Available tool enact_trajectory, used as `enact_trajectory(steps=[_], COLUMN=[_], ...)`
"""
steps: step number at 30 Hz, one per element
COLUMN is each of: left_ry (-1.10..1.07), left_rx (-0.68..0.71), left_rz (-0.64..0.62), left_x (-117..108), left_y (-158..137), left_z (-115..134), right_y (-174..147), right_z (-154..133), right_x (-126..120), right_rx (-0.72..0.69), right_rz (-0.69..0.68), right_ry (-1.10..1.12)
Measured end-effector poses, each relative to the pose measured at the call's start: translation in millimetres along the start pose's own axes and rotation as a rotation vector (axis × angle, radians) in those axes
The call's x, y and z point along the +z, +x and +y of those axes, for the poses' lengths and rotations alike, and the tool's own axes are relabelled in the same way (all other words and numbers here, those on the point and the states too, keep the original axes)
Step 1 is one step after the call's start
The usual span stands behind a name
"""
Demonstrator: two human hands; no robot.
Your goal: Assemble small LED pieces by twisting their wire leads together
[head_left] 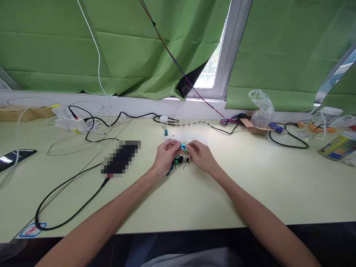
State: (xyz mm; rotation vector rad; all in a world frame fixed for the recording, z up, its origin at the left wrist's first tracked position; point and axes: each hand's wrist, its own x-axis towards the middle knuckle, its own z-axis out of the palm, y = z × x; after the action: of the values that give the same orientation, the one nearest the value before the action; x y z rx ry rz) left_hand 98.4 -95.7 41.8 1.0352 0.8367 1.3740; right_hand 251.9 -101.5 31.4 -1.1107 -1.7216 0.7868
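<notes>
Close together over the middle of the table are my left hand (166, 155) and my right hand (203, 156), fingers pinched. Between the fingertips is a small bright blue part (183, 146), gripped from the left and the right. A small green piece (185, 151) shows just under it by my right fingers. Below the hands lies a pile of small black and green parts with thin metal legs (180, 161). Blue round pieces (167, 172) lie partly behind my left wrist. A row of clear upright containers (191, 128) stands just beyond my fingers.
A clear container with a white top (164, 119) stands behind the hands, a blue part (166, 132) by it. A blurred dark device (122, 157) on a black cable lies left. A power strip (72, 124), an open cardboard box (254, 128) and a jar (338, 146) stand around.
</notes>
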Motion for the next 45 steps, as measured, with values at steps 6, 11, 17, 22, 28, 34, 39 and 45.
enact_trajectory(steps=[6,11,17,22,28,34,39,45], left_ry=[-0.007,0.02,0.018,-0.007,0.0,0.009,0.001,0.019], left_rx=[0.008,0.005,0.013,0.026,0.013,0.008,0.017,0.017], left_rz=[0.006,-0.007,-0.023,0.004,-0.014,-0.028,-0.025,-0.03], left_x=[-0.6,0.1,-0.9,-1.4,-0.1,-0.4,-0.5,-1.6], left_y=[0.5,-0.9,0.1,0.6,-0.3,-0.8,0.3,0.3], left_z=[-0.3,0.4,-0.9,-0.8,0.1,0.4,-0.3,-0.9], right_y=[-0.1,0.2,0.4,-0.5,-1.2,0.5,0.1,-1.2], right_z=[2.8,2.3,0.1,0.7,-0.4,-1.1,0.0,0.0], right_x=[0.3,0.4,-0.4,0.3,-0.5,-0.7,0.4,0.3], right_rx=[-0.018,-0.004,0.008,-0.012,-0.031,-0.01,0.01,-0.009], right_rz=[0.017,-0.031,-0.032,-0.002,-0.022,-0.057,-0.036,-0.023], right_ry=[0.039,0.027,-0.053,0.004,0.005,-0.065,-0.004,0.006])
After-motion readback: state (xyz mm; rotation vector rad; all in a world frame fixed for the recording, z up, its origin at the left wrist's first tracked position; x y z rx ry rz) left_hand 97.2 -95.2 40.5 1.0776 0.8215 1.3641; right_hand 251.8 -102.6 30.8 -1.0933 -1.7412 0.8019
